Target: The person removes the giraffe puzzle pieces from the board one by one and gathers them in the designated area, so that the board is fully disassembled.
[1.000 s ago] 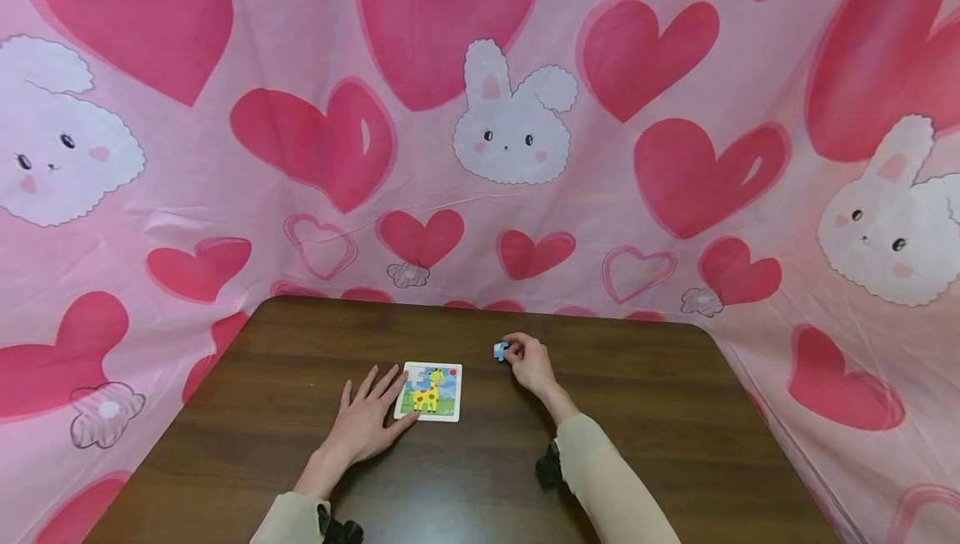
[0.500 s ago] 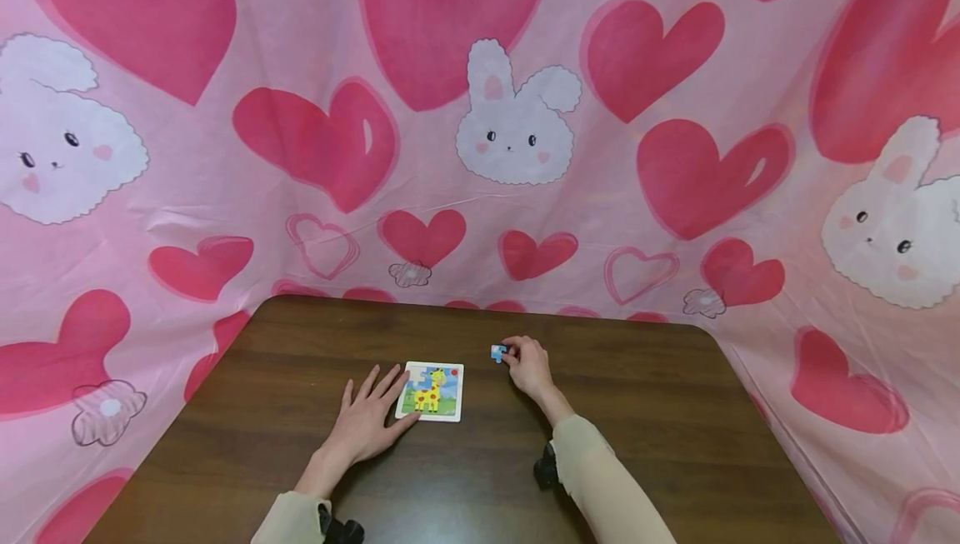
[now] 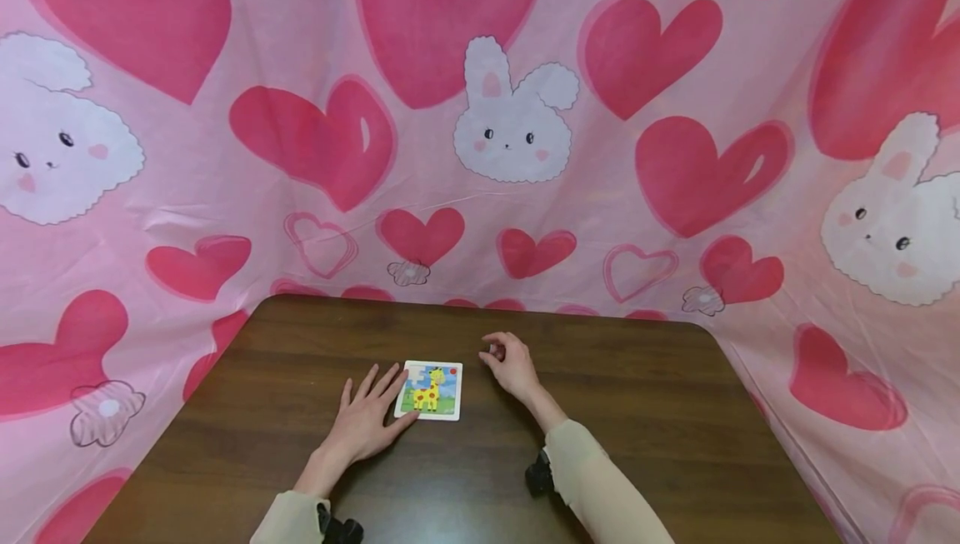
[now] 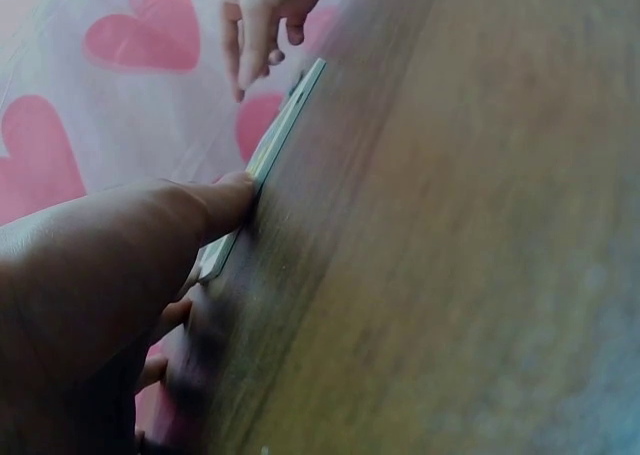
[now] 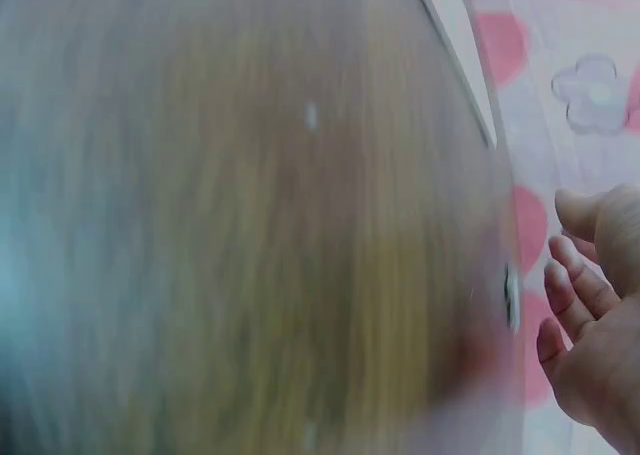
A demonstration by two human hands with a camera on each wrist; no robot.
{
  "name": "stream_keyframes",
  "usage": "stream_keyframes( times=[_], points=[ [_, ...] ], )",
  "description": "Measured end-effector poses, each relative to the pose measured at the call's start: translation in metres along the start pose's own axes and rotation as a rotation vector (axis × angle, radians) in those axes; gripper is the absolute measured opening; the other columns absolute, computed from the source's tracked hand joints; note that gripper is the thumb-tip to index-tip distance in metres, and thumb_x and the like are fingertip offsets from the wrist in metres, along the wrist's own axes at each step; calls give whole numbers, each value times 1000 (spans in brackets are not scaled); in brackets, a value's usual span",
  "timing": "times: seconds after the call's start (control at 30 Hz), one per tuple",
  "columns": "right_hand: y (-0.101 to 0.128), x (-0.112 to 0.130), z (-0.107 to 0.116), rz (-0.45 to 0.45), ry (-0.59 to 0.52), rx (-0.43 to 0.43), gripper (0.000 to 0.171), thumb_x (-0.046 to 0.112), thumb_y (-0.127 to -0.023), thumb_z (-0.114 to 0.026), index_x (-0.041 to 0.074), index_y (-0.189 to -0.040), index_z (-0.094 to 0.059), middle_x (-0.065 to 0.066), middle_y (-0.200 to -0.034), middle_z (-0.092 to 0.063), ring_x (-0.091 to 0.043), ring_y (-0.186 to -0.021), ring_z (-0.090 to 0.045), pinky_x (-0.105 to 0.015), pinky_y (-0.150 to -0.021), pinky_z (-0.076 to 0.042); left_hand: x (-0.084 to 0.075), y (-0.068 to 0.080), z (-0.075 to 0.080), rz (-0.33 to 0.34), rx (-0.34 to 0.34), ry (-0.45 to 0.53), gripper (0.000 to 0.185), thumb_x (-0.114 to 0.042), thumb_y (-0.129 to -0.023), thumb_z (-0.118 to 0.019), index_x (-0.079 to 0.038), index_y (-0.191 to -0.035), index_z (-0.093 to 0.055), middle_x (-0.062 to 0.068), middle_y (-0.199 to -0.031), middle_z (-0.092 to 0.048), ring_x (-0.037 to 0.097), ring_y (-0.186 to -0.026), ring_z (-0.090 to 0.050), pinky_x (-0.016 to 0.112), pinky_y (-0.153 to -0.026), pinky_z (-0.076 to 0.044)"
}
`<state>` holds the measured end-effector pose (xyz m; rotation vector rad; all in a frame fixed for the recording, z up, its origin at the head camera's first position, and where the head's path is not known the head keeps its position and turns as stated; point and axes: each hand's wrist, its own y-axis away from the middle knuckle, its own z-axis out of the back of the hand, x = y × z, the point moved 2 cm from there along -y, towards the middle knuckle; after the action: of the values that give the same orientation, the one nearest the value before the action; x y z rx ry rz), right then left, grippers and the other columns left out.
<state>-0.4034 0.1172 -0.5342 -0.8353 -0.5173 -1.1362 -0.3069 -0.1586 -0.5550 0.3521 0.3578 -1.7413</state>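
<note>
A small square jigsaw puzzle point(image 3: 438, 398) with a giraffe picture and white border lies on the table; its upper left shows a pale, piece-shaped gap. My left hand point(image 3: 363, 426) is spread at its left side, thumb and forefinger touching the border; in the left wrist view the thumb point(image 4: 225, 200) presses on the edge. To the right, my right hand point(image 3: 513, 366) hovers with thumb and fingers apart and loosely bent. Below its fingers a jigsaw piece point(image 5: 513, 300) lies on the table in the right wrist view; in the head view the hand mostly hides it.
The brown wooden table point(image 3: 637, 444) reaches back to a pink cloth point(image 3: 510, 219) printed with hearts and rabbits, which also hangs at both sides. A black wrist camera point(image 3: 538, 475) sits at the right sleeve, and another black wrist camera point(image 3: 341, 527) at the left.
My right hand has let go of the blue-and-white jigsaw piece and shifted slightly left over it. My left hand and the giraffe puzzle have stayed in place.
</note>
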Motion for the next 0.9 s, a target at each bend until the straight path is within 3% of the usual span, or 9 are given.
stream_keyframes(
  times=[0.4, 0.9],
  points=[
    [1, 37, -31, 36, -27, 253, 23, 9, -100, -80, -2, -120, -78, -6, -92, -63, -10, -80, -49, -22, -73, -42, 0, 0, 0, -12, -24, 19, 85, -62, -100, -70, -16, -168, -47, 15, -177, -41, 51, -166, -28, 86, -127, -11],
    [1, 50, -53, 94, 26, 324, 23, 8, -97, -82, -3, -116, -79, -9, -89, -65, -8, -76, -49, -22, -72, -41, -2, 3, 2, -3, 3, -9, 84, -61, -102, -69, -17, -169, -45, 13, -178, -40, 49, -167, -29, 86, -127, -13]
  ],
)
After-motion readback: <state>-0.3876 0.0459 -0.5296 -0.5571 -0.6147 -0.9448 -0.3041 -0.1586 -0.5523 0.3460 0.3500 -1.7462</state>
